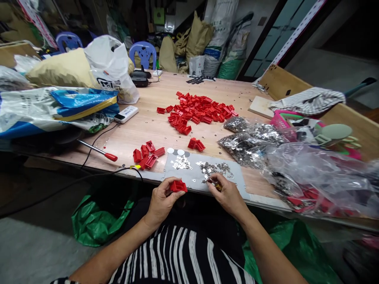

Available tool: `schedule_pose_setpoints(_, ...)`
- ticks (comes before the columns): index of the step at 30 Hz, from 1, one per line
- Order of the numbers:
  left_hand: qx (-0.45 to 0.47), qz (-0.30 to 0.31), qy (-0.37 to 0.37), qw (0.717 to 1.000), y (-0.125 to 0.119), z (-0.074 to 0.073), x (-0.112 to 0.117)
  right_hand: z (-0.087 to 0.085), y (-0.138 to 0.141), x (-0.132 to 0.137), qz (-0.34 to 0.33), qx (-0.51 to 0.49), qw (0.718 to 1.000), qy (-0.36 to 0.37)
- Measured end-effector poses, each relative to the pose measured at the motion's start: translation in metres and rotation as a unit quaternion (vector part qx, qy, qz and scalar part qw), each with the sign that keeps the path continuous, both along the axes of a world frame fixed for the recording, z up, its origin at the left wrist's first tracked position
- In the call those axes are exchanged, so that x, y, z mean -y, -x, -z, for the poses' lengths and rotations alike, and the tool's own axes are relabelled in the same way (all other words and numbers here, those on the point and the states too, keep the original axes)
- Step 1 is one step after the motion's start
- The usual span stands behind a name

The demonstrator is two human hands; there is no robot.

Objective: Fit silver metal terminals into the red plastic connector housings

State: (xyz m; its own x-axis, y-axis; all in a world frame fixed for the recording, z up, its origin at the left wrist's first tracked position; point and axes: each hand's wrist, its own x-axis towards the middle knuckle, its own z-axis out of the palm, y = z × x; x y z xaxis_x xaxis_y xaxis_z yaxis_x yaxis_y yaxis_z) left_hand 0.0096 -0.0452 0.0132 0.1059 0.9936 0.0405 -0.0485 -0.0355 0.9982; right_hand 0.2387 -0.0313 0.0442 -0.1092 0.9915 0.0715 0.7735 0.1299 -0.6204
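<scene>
My left hand (162,201) pinches a red plastic housing (178,186), a small open-topped box, just off the table's front edge. In my right hand (227,193) is a small tool with a yellow handle (218,186); its thin tip points left, and my fingers hide most of it. That tip is at the near side of a heap of small metal pieces (214,169) on a grey mat (194,182). Left of this heap lies a brighter pile of flat metal pieces (181,162). Several more red housings (148,155) sit left of the mat, and two (196,144) lie just behind it.
A large pile of red housings (201,108) spreads over the middle of the table. Clear bags of metal pieces (245,148) and a pink basket (280,120) crowd the right side. At left are plastic sacks (85,106), a white device (126,114) and a red-handled lever (110,157).
</scene>
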Motion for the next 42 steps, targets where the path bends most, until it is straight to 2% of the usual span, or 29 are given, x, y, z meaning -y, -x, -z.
schedule_pose_setpoints(5,-0.127,-0.013,-0.094,0.987,0.001,-0.002,0.002,-0.013,0.029,0.008,-0.064,-0.067,0.996,0.000)
schedule_pose_setpoints(8,-0.162,-0.022,-0.143,0.976,0.001,-0.006,0.003,-0.017,0.040,0.008,-0.094,-0.090,0.991,0.006)
schedule_pose_setpoints(14,-0.174,-0.021,-0.197,0.965,0.001,-0.008,0.004,-0.013,0.048,0.007,-0.142,-0.089,0.986,0.008)
schedule_pose_setpoints(24,-0.161,-0.022,-0.201,0.966,-0.001,-0.004,0.006,-0.007,0.053,0.008,-0.166,-0.094,0.981,-0.033)
schedule_pose_setpoints(29,-0.152,-0.030,-0.177,0.972,-0.002,-0.007,0.007,-0.010,0.050,0.007,-0.162,-0.167,0.972,0.028)
schedule_pose_setpoints(32,-0.141,-0.038,-0.179,0.973,-0.002,-0.010,0.009,-0.006,0.045,0.006,-0.108,-0.210,0.970,0.054)
schedule_pose_setpoints(35,-0.134,-0.033,-0.187,0.973,-0.003,-0.011,0.010,-0.003,0.041,0.005,-0.071,-0.210,0.973,0.064)
schedule_pose_setpoints(38,-0.135,-0.022,-0.196,0.971,-0.004,-0.010,0.011,-0.001,0.043,0.004,-0.087,-0.217,0.968,0.088)
schedule_pose_setpoints(42,-0.140,-0.007,-0.205,0.969,-0.004,-0.007,0.013,0.001,0.048,0.002,-0.107,-0.281,0.939,0.164)
